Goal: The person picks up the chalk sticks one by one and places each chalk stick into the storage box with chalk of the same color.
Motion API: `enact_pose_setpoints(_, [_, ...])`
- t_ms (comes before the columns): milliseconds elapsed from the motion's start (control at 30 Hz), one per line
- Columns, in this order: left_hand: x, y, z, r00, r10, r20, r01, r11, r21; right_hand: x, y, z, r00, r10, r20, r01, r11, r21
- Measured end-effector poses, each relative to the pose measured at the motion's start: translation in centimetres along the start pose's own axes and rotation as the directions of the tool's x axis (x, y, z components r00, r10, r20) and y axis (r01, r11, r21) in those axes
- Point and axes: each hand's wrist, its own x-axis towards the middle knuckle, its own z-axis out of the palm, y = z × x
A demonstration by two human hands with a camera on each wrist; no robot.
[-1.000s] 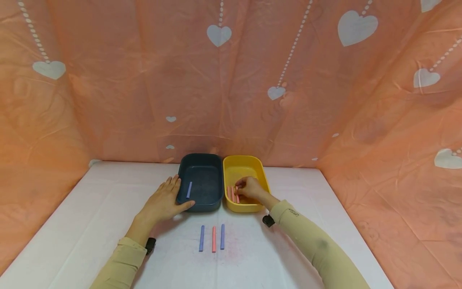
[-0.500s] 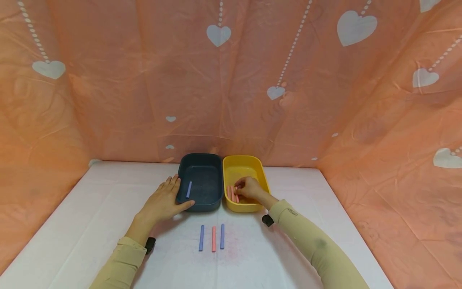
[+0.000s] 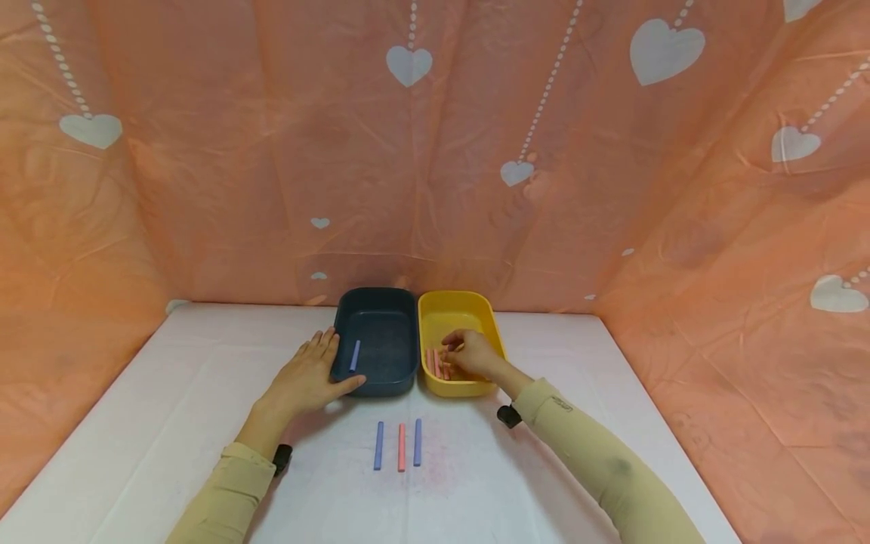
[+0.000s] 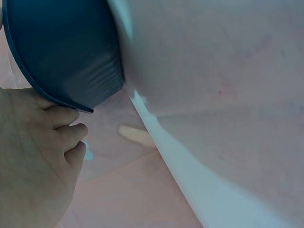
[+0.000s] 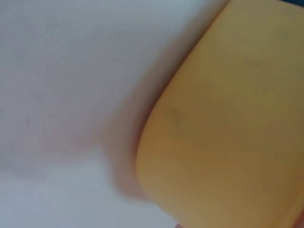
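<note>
My left hand [image 3: 306, 381] rests on the dark blue tray [image 3: 387, 388], fingers along its left rim and thumb at the front corner. One blue-violet chalk stick [image 3: 355, 356] lies inside that tray. Over the yellow tray [image 3: 462, 389], my right hand [image 3: 473, 353] has thumb and index finger parted beside several pink chalk sticks [image 3: 436, 363], lined up at the tray's left side. The right wrist view shows mostly the outer wall of the yellow tray [image 5: 223, 123]. In the left wrist view, fingertips touch the rim of the blue tray [image 4: 61, 52].
Nearer me on the white table [image 3: 326, 499] lie a blue-violet chalk stick [image 3: 378, 446], a pink one [image 3: 402, 447] and another blue-violet one [image 3: 418, 443], side by side. The trays stand together before an orange curtain [image 3: 367, 166] with white hearts.
My right thumb and index finger have parted from the rightmost pink chalk stick, which stays in the yellow tray. The left hand holds its place on the blue tray.
</note>
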Motion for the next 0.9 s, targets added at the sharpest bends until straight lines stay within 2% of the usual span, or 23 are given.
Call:
enact_pose_setpoints(367, [0.1, 0.2, -0.2, 1.0, -0.004, 0.002, 0.004, 1.0, 0.005, -2.3, -0.5, -0.5, 0.99, -0.111, -0.087, 0.11, 0.994, -0.02])
enact_pose_setpoints(600, [0.0, 0.2, -0.2, 1.0, 0.007, -0.006, -0.007, 1.0, -0.001, -4.9, -1.0, -0.5, 0.973, -0.198, -0.123, 0.205, 0.978, 0.046])
enact_pose_setpoints(667, [-0.1, 0.2, -0.2, 1.0, 0.008, -0.006, -0.008, 1.0, 0.0, -5.7, -1.1, -0.4, 0.971, -0.202, -0.13, 0.212, 0.975, 0.069])
enact_pose_setpoints(900, [-0.1, 0.2, -0.2, 1.0, 0.008, -0.005, -0.008, 1.0, 0.004, -8.2, -1.1, 0.8, 0.949, -0.253, -0.19, 0.271, 0.96, 0.074])
